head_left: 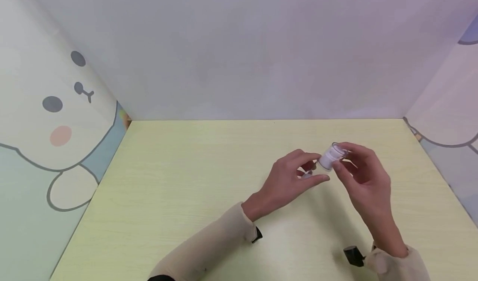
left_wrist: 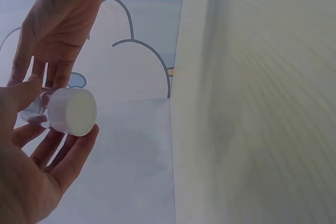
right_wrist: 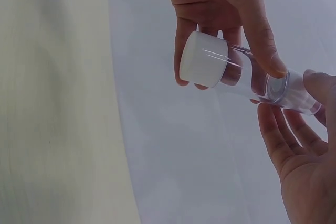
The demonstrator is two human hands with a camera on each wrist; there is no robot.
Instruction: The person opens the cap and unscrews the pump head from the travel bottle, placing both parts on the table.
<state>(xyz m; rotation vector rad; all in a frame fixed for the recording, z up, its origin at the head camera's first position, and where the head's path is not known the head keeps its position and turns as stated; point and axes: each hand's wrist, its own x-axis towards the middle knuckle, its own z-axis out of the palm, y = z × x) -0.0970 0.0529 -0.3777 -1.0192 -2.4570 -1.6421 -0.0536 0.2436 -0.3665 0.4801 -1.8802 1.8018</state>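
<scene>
Both hands hold a clear cylindrical bottle [head_left: 330, 158] in the air above the table, tilted. A plain white cap [right_wrist: 202, 60] covers one of its ends. My left hand [head_left: 286, 184] grips the clear body beside this cap, thumb on one side and fingers behind, as the right wrist view shows. Opposite it, my right hand [head_left: 369, 177] pinches the narrower clear end [right_wrist: 300, 96] between thumb and fingers. Whether that end is a separate piece, I cannot tell. In the left wrist view the white cap [left_wrist: 79, 113] faces the camera and hides part of the bottle.
Below the hands lies a pale wood-grain table [head_left: 179, 169]. A plain light wall [head_left: 239, 57] stands at its back edge. Cartoon-printed panels [head_left: 26, 119] close off the left and right sides. Small black devices [head_left: 353, 256] sit at both cuffs.
</scene>
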